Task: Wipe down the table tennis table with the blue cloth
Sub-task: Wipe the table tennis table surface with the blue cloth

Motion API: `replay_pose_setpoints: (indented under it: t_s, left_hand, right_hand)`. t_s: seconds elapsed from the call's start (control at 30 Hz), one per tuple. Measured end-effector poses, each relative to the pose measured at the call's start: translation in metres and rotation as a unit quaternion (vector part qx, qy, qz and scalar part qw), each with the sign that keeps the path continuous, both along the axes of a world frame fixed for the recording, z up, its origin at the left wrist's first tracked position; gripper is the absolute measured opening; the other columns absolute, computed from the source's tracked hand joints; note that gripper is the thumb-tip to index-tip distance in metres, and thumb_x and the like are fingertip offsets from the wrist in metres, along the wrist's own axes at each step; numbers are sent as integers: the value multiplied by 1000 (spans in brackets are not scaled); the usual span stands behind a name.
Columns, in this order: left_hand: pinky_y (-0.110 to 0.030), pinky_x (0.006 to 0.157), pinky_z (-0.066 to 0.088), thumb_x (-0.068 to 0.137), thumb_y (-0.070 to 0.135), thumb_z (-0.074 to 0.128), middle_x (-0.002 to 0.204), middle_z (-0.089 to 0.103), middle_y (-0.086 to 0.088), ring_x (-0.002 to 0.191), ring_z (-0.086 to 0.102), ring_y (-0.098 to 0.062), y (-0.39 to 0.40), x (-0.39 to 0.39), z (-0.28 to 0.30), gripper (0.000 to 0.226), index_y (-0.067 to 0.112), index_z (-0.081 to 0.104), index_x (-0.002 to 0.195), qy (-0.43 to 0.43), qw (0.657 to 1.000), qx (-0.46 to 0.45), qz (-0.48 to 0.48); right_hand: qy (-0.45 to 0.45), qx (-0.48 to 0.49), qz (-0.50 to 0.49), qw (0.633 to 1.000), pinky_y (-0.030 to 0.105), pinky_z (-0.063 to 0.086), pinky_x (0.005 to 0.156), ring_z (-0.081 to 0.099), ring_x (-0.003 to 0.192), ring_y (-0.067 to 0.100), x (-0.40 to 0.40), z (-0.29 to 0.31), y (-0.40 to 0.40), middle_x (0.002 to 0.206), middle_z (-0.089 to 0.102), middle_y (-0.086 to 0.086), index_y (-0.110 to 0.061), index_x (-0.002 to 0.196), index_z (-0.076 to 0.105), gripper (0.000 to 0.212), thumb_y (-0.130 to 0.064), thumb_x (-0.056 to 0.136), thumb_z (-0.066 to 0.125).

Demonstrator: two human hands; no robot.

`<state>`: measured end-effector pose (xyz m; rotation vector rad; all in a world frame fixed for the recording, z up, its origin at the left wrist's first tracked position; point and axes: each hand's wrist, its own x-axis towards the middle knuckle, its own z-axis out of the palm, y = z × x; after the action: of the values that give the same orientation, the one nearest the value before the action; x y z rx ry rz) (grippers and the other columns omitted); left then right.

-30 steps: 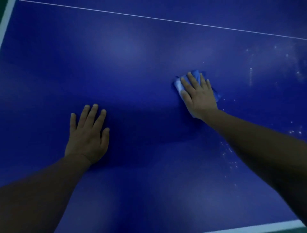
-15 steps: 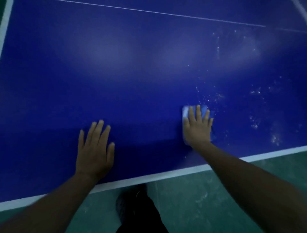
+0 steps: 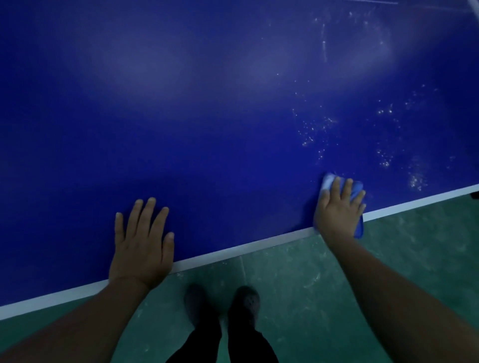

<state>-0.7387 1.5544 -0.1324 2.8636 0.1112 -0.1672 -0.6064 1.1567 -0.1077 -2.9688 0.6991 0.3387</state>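
Note:
The dark blue table tennis table (image 3: 207, 116) fills the upper part of the head view, with a white line along its near edge. My right hand (image 3: 337, 210) presses flat on the blue cloth (image 3: 328, 182) right at that near edge; part of the cloth hangs over the edge below my palm. My left hand (image 3: 142, 241) rests flat on the table with fingers spread, its heel at the white edge line. White dusty specks (image 3: 383, 155) lie on the surface beyond and to the right of the cloth.
A green floor (image 3: 298, 279) lies below the table edge. My two dark shoes (image 3: 223, 303) and dark trouser legs stand close to the table between my arms. A thin white line (image 3: 375, 2) crosses the far right of the table.
My right hand has drawn the cloth back toward me, from the middle of the table to its near edge. The view has tilted down, so the floor and my shoes now show.

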Motion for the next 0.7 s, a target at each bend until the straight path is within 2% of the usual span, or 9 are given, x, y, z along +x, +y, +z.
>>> replay_pose_setpoints:
  t_s: [0.1,0.17,0.23,0.3,0.37,0.43,0.53,0.6,0.7]
  left_hand:
    - [-53,123,-3,98,43,26,163,28,-12,154,13,-29,0,-1,1,62,10,47,147,-5,1000,-12,5]
    - [-56,123,-1,99,43,26,163,28,-12,154,14,-29,0,-1,1,62,10,46,147,-8,1000,-8,5]
    - [-56,123,0,98,42,26,163,27,-12,154,14,-29,0,0,0,62,10,45,147,-7,1000,-2,6]
    - [-53,123,-3,98,42,25,163,27,-13,154,13,-29,-1,-1,1,63,9,45,148,-2,1000,1,4]
    - [-50,123,-7,98,43,24,163,26,-13,154,10,-28,-1,-1,2,64,10,44,149,-1,1000,0,7]
    - [-49,123,-8,99,43,24,164,25,-13,154,10,-28,-2,1,1,64,10,43,150,1,1000,-2,7]
    - [-51,123,-5,99,43,23,163,26,-14,154,12,-29,-1,0,-1,63,10,43,149,-5,1000,4,-1]
    - [-53,123,-3,100,42,23,163,27,-13,154,13,-30,-1,0,-1,63,10,43,149,-8,1000,9,-1]
    - [-57,123,2,100,42,23,163,27,-13,154,12,-28,-1,-2,0,62,10,43,150,-8,1000,4,5]
  right_hand:
    - [-35,2,-7,999,56,5,122,0,152,42,3,-6,69,168,5,7,-22,160,15,57,-42,107,16]
    - [-60,17,146,987,56,8,121,9,152,42,-21,-10,120,166,16,9,-20,158,27,56,-41,106,20]
    - [-36,42,368,928,52,7,123,10,153,38,-53,-10,135,165,23,6,-22,155,34,55,-44,105,24]
    - [-11,45,451,891,54,12,122,12,152,37,-51,-10,99,164,25,3,-26,154,34,54,-46,105,25]
    - [-3,2,350,937,60,16,120,14,151,41,-27,-9,44,165,23,6,-26,155,31,59,-49,103,18]
    - [13,-35,200,979,60,9,121,4,152,41,0,-6,-6,168,10,3,-29,158,20,64,-53,100,8]
    - [15,14,62,998,59,6,121,-1,153,39,27,4,-24,169,4,1,-28,159,20,59,-45,102,18]
    - [11,33,70,997,58,11,121,5,152,40,34,5,-7,168,8,4,-26,156,28,62,-44,98,19]
    - [21,20,270,963,59,19,119,18,149,43,16,0,29,165,23,9,-23,152,39,62,-47,98,18]
